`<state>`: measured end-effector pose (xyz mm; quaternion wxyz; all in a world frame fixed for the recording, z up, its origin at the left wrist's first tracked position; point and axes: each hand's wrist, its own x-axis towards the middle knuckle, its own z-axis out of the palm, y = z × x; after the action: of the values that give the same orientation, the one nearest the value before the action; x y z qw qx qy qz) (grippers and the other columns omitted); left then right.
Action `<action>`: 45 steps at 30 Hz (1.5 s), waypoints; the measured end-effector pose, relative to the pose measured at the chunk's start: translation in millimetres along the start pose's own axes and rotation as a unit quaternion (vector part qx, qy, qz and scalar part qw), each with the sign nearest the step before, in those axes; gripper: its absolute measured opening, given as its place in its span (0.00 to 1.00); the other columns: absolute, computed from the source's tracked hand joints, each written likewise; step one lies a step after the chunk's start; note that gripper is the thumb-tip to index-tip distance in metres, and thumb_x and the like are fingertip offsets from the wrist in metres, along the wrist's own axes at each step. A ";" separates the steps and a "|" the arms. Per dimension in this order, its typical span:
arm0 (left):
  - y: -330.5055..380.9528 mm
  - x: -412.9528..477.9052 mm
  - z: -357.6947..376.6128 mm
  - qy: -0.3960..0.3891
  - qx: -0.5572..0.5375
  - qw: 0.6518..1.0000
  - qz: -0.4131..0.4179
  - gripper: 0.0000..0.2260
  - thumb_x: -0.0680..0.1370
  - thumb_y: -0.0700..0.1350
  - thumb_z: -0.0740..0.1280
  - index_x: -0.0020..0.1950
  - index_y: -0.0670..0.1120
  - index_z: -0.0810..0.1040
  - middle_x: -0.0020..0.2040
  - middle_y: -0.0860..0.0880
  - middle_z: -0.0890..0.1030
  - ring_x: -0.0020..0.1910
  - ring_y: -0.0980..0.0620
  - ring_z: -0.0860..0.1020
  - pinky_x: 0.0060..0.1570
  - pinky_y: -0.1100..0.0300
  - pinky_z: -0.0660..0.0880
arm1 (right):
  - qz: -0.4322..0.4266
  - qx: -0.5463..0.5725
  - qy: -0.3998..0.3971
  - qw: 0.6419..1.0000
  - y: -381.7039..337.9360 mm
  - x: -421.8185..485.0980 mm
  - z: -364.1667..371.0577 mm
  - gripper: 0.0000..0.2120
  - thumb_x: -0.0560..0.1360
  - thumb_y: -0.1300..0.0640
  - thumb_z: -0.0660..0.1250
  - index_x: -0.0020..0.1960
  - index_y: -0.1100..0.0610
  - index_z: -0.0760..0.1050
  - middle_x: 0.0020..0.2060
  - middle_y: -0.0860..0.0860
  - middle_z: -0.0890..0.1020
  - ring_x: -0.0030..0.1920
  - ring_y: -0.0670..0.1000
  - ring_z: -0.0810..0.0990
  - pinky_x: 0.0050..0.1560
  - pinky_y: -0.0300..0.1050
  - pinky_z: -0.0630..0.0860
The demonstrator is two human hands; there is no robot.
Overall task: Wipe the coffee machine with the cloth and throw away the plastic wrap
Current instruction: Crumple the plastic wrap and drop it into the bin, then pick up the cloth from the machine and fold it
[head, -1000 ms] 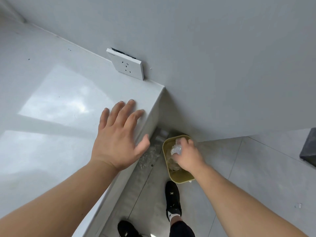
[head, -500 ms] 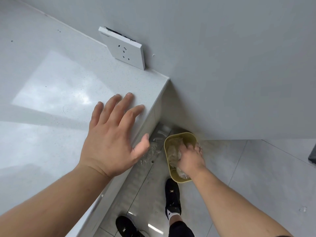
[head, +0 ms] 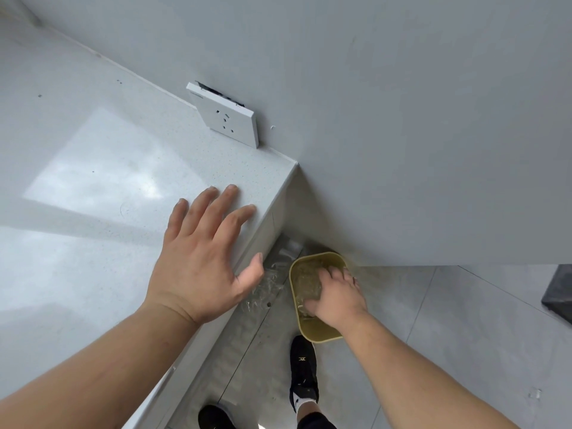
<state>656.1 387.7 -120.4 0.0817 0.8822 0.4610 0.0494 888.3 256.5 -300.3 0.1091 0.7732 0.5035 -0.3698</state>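
Observation:
The crumpled clear plastic wrap (head: 305,280) lies inside a small yellow bin (head: 322,337) on the floor, at the foot of the wall. My right hand (head: 337,297) reaches down into the bin with its fingers spread, resting on top of the wrap and covering part of it. My left hand (head: 201,261) lies flat and open on the white countertop (head: 93,181), close to its right edge, holding nothing. Neither the coffee machine nor the cloth is in view.
More clear plastic (head: 266,286) lies on the floor between the counter's side and the bin. A white socket plate (head: 226,117) hangs loose at the wall behind the counter. My black shoe (head: 303,373) stands just below the bin. A dark object (head: 560,295) sits at the right edge.
My right hand held the wrap above the bin; it has gone down into the bin, its fingers have spread, and the wrap now lies under them. My left hand stayed on the counter.

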 end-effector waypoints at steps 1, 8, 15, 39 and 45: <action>0.1 0.5 0.0 0.002 0.001 1.000 0.001 0.30 0.76 0.64 0.64 0.75 0.52 0.71 0.81 0.47 0.66 0.81 0.41 0.61 0.79 0.36 0.55 | -0.003 0.001 0.005 1.000 -1.3 -1.7 -5.1 0.43 0.69 0.29 0.63 0.78 0.49 0.63 0.77 0.55 0.69 0.79 0.63 0.60 0.79 0.63 0.59; -0.4 0.3 3.0 -0.006 0.000 1.000 -0.004 0.30 0.75 0.65 0.65 0.74 0.52 0.71 0.81 0.47 0.67 0.81 0.41 0.61 0.78 0.36 0.57 | -0.032 0.000 0.047 0.998 -14.4 -16.7 -36.3 0.45 0.67 0.25 0.59 0.77 0.48 0.64 0.75 0.52 0.71 0.77 0.61 0.64 0.77 0.61 0.64; 1.0 -1.1 -2.1 -0.019 0.004 1.000 -0.006 0.31 0.77 0.67 0.62 0.76 0.53 0.70 0.82 0.47 0.65 0.82 0.42 0.60 0.79 0.36 0.56 | -0.047 0.001 0.073 0.996 -26.5 -49.6 -71.5 0.46 0.68 0.24 0.57 0.79 0.46 0.60 0.78 0.52 0.68 0.79 0.62 0.61 0.77 0.62 0.62; 24.3 -26.3 -154.3 -0.063 -0.007 0.995 -0.082 0.44 0.71 0.80 0.49 0.83 0.60 0.55 0.86 0.54 0.51 0.84 0.49 0.50 0.82 0.43 0.48 | -0.127 -0.005 0.219 0.967 -100.3 -190.8 -239.0 0.45 0.69 0.20 0.52 0.80 0.42 0.54 0.82 0.49 0.61 0.82 0.58 0.55 0.79 0.59 0.56; 16.7 -47.0 -207.9 -0.014 -0.010 0.996 -0.092 0.44 0.71 0.80 0.51 0.83 0.61 0.56 0.86 0.55 0.51 0.84 0.49 0.50 0.82 0.44 0.49 | -0.158 -0.017 0.266 0.951 -138.2 -232.3 -273.9 0.45 0.69 0.20 0.51 0.80 0.42 0.54 0.82 0.48 0.60 0.82 0.57 0.55 0.80 0.58 0.56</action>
<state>608.9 360.2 86.3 0.1009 0.8356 0.5389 0.0336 845.1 307.5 78.6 -0.0759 0.7519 0.6365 -0.1543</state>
